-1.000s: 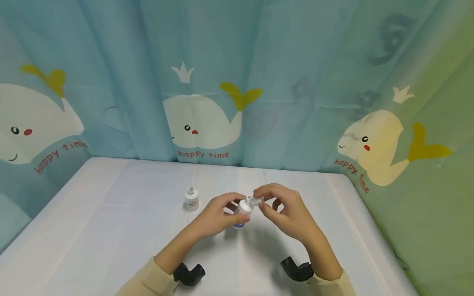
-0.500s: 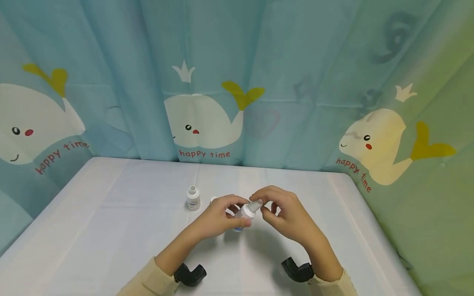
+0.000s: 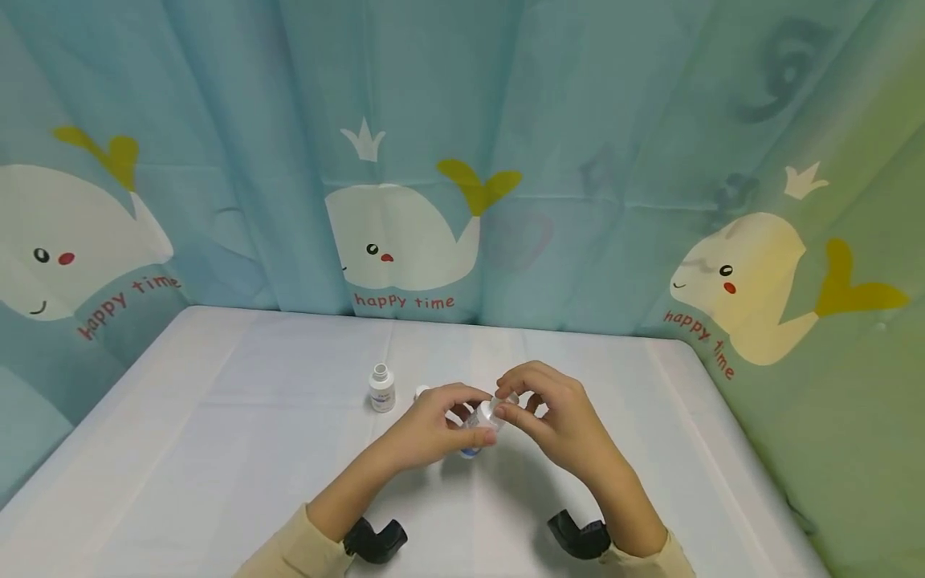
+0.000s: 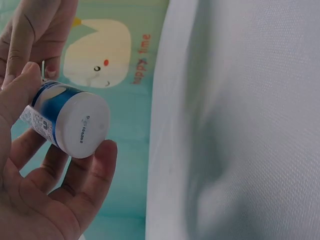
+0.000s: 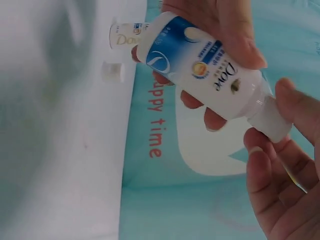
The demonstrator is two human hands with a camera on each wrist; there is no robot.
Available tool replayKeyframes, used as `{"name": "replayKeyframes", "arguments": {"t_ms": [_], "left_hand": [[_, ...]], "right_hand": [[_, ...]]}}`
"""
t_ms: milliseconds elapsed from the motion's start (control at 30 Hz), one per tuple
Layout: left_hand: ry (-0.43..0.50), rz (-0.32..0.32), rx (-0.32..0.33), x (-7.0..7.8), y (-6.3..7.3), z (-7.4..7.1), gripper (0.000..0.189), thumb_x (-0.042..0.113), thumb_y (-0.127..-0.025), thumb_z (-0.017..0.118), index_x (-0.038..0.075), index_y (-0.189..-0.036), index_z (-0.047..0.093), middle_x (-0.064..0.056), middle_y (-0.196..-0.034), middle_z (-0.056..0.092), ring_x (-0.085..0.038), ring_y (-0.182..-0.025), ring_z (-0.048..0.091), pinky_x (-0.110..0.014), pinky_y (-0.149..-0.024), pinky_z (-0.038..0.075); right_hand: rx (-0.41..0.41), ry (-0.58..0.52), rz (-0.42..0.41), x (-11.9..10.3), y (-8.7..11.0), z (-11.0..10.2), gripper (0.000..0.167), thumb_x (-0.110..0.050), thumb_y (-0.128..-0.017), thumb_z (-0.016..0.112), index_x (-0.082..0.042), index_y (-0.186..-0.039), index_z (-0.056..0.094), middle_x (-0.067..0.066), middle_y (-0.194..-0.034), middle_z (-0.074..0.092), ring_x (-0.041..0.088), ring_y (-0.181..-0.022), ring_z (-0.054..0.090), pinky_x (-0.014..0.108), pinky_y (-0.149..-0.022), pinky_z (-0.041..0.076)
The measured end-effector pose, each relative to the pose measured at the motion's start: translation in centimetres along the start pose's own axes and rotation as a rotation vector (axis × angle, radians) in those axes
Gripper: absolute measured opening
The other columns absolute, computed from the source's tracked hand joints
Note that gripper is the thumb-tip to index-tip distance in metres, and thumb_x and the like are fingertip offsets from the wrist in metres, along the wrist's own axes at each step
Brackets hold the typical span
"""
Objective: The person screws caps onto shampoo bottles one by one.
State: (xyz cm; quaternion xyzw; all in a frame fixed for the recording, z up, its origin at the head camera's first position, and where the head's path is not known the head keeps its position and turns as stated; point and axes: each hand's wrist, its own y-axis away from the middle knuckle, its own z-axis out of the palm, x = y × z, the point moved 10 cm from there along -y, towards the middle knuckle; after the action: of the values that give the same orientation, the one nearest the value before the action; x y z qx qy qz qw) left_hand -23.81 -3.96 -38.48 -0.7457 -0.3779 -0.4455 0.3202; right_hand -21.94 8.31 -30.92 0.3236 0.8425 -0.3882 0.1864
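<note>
A small white Dove bottle [image 5: 200, 70] with a blue band is held tilted above the table by my left hand [image 3: 435, 424], fingers and thumb around its body. Its flat white base faces the left wrist view, where the bottle [image 4: 75, 120] shows printed digits. My right hand [image 3: 552, 411] pinches a white cap [image 5: 271, 120] between thumb and fingers at the bottle's neck. In the right wrist view the cap sits over the neck; how tightly, I cannot tell. A second white bottle [image 3: 381, 390] stands upright and uncapped on the table, left of my hands.
Another white cap [image 5: 112, 72] lies on the white table [image 3: 289, 353], partly hidden behind my left hand in the head view. A blue-green curtain [image 3: 578, 120] with whale prints hangs behind and beside the table. Each wrist carries a black mount [image 3: 376, 542].
One second ago the cap was beside the held bottle's bare mouth. It has moved onto the neck, with my right thumb now against it. The second bottle still stands on the table.
</note>
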Motion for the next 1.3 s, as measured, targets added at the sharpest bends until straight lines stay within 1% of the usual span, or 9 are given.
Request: {"name": "replayKeyframes", "arguments": {"t_ms": [67,267,367,467,633,833,1000,1167,1300], "left_hand": [[-0.004,-0.006,0.007,-0.09,-0.02,-0.18,0.039,0.033,-0.086,0.080,0.019,-0.121,0.069,0.005,-0.109,0.067,-0.014,-0.094,0.063,-0.028,-0.075,0.057],[0.006,-0.006,0.008,-0.09,-0.07,-0.42,0.039,0.030,-0.087,0.079,0.016,-0.122,0.068,0.000,-0.109,0.066,-0.016,-0.095,0.063,-0.028,-0.075,0.057],[0.020,-0.003,-0.005,0.11,-0.04,-0.25,0.039,0.029,-0.087,0.079,0.016,-0.122,0.068,0.001,-0.111,0.066,-0.016,-0.095,0.063,-0.028,-0.075,0.058],[0.029,-0.005,-0.020,0.17,-0.05,0.01,0.038,0.030,-0.087,0.079,0.019,-0.121,0.068,0.005,-0.111,0.066,-0.015,-0.095,0.063,-0.029,-0.075,0.058],[0.022,-0.017,-0.013,0.13,-0.01,-0.11,0.038,0.032,-0.086,0.080,0.023,-0.120,0.068,0.010,-0.108,0.066,-0.013,-0.095,0.063,-0.030,-0.076,0.058],[0.017,-0.006,0.013,0.35,-0.03,-0.53,0.038,0.031,-0.086,0.080,0.021,-0.121,0.068,0.008,-0.107,0.065,-0.014,-0.094,0.063,-0.031,-0.074,0.059],[0.010,-0.008,0.014,0.31,-0.01,-0.46,0.040,0.029,-0.085,0.081,0.019,-0.121,0.068,0.008,-0.107,0.065,-0.014,-0.093,0.063,-0.030,-0.073,0.059],[0.007,-0.011,0.004,0.30,0.08,-0.32,0.039,0.032,-0.085,0.081,0.021,-0.120,0.068,0.009,-0.108,0.065,-0.013,-0.094,0.063,-0.029,-0.073,0.059],[0.018,-0.001,0.010,0.34,0.15,-0.57,0.039,0.030,-0.085,0.081,0.019,-0.120,0.069,0.006,-0.109,0.066,-0.015,-0.094,0.063,-0.030,-0.073,0.059]], "right_hand": [[-0.006,0.000,0.004,0.03,-0.04,0.05,0.018,-0.014,-0.087,0.079,-0.019,-0.101,0.069,-0.006,-0.108,0.068,0.007,-0.092,0.063,0.023,-0.066,0.055],[-0.007,-0.005,-0.020,-0.26,-0.07,-0.19,0.034,-0.001,-0.084,0.077,-0.016,-0.113,0.070,-0.003,-0.110,0.070,0.010,-0.089,0.066,0.025,-0.067,0.058],[0.011,0.002,-0.024,-0.28,-0.06,-0.31,0.034,-0.006,-0.084,0.080,-0.017,-0.115,0.070,-0.005,-0.109,0.070,0.010,-0.089,0.065,0.027,-0.070,0.059],[0.008,-0.006,-0.030,-0.38,-0.09,-0.15,0.030,-0.011,-0.085,0.080,-0.016,-0.113,0.069,-0.005,-0.112,0.069,0.010,-0.096,0.065,0.027,-0.074,0.059],[-0.018,-0.055,-0.080,-0.89,-0.08,0.27,0.023,-0.009,-0.088,0.077,-0.013,-0.108,0.070,-0.001,-0.112,0.068,0.013,-0.101,0.065,0.025,-0.072,0.058],[-0.043,-0.058,-0.071,-0.60,0.02,0.32,0.031,0.003,-0.089,0.068,-0.013,-0.116,0.069,-0.001,-0.114,0.069,0.012,-0.097,0.066,0.024,-0.072,0.058],[-0.019,-0.014,-0.043,-0.38,0.04,0.09,0.032,-0.006,-0.090,0.074,-0.015,-0.120,0.067,-0.003,-0.116,0.068,0.010,-0.097,0.066,0.027,-0.075,0.059],[-0.017,-0.033,-0.068,-0.69,-0.01,0.24,0.026,-0.012,-0.089,0.077,-0.016,-0.113,0.068,-0.002,-0.113,0.068,0.012,-0.100,0.064,0.029,-0.073,0.059],[-0.038,-0.051,-0.094,-0.92,0.01,0.42,0.024,-0.003,-0.089,0.073,-0.015,-0.109,0.070,0.001,-0.113,0.068,0.014,-0.100,0.066,0.027,-0.072,0.059]]}}
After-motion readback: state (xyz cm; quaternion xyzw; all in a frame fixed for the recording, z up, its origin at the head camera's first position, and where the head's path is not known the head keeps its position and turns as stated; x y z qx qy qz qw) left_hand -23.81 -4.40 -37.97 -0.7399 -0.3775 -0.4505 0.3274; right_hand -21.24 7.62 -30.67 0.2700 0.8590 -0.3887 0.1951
